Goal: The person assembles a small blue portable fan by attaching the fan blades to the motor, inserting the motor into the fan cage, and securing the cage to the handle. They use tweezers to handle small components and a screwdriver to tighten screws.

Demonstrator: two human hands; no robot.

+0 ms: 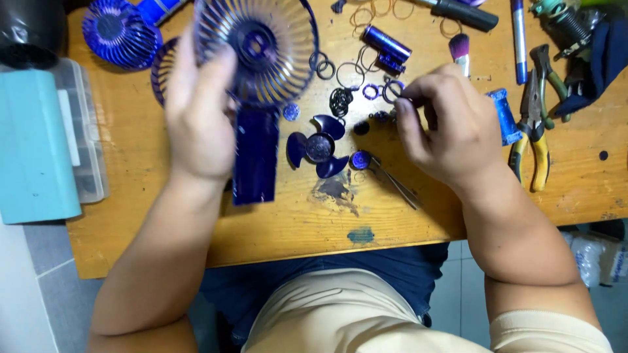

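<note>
Two bare hands work over a wooden surface (275,229) strewn with the parts of a blue handheld fan. At far left a teal case (36,147) lies against a clear plastic box (88,131) at the surface's edge, with a loose blue grille (121,29) behind them. The left hand (199,117) grips the fan (255,78), fingers wrapped over the left rim of its round cage, lifting it so that the dark blue handle hangs down just right of the palm. Right of the handle a three-bladed propeller (318,147) lies flat on the wood between the two hands, a small blue cap (360,159) just beside it and thin tweezers (396,183) slanting off toward the near edge. Black and purple rings (340,101) are scattered behind the propeller, near a blue cylinder (386,46). The right hand (448,127) is closed, thumb and forefinger pinching a small ring (392,91) at the fingertips, well apart from the fan. Right of that hand lies a light blue piece (505,116), then yellow-handled pliers (533,131) and a blue pen (519,39) near the far edge. The person's beige shirt and blue trousers show below the surface.
</note>
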